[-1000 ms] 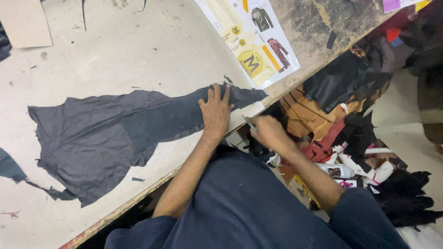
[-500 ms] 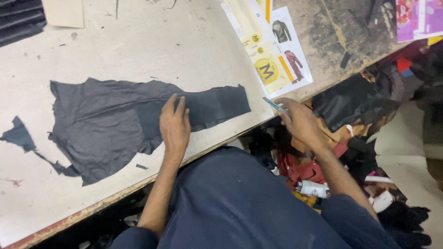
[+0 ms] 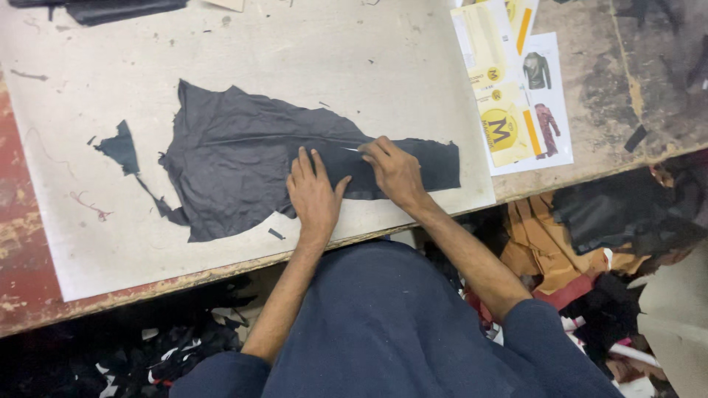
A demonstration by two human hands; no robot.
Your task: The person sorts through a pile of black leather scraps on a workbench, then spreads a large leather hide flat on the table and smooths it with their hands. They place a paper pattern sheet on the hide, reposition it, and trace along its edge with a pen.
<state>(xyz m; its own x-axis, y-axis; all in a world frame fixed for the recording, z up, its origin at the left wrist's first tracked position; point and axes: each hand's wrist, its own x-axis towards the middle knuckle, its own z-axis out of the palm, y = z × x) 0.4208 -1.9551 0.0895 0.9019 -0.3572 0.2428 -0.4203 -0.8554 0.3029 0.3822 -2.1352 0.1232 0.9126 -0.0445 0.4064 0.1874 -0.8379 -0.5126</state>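
A dark grey piece of leather (image 3: pixel 236 162) lies flat on a pale cutting board (image 3: pixel 221 66) on the worktable. My left hand (image 3: pixel 313 193) presses flat on the piece near its lower edge, fingers spread. Just to the right, my right hand (image 3: pixel 394 171) is closed around a thin blade (image 3: pixel 352 149) whose tip touches the leather's surface. A narrow strip of the same piece (image 3: pixel 435 163) stretches right, past my right hand.
A small dark offcut (image 3: pixel 119 147) lies left of the piece. Printed paper sheets with garment pictures (image 3: pixel 516 88) sit at the right of the board. More dark material (image 3: pixel 125 9) lies at the far edge. Leather scraps and clutter (image 3: pixel 590 228) pile below the table edge.
My right hand came from the table's edge onto the leather with the blade. My left hand slid right along the piece. The view shifted closer over the board.
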